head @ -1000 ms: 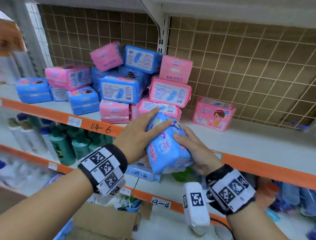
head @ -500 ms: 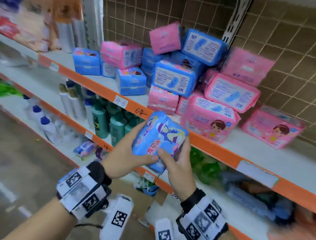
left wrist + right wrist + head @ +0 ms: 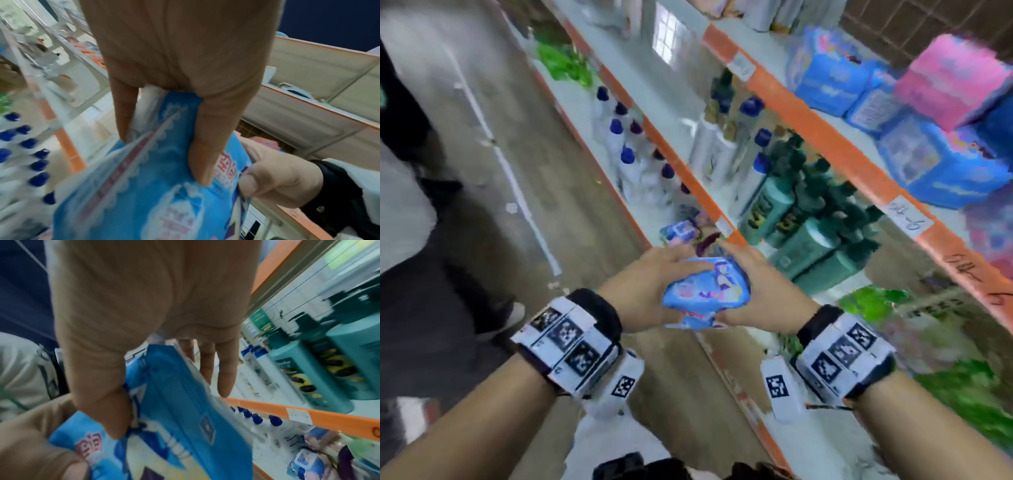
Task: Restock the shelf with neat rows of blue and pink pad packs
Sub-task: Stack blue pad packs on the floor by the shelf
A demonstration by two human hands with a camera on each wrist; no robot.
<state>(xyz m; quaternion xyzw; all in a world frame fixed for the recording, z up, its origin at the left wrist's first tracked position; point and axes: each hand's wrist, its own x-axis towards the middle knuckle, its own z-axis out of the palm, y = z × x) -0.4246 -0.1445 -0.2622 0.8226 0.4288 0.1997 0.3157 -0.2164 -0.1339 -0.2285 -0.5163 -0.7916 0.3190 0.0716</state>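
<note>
Both the left hand [image 3: 645, 286] and right hand [image 3: 751, 291] are grasping the blue pack [image 3: 705, 291], now swinging it down off the shelf's orange front edge [image 3: 825, 137], so it is probably heading for another spot.

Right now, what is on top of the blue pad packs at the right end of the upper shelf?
A pink pad pack lies on the stacked blue pad packs. Blur hides its print, and the frame edge cuts off what is farther right.
</note>
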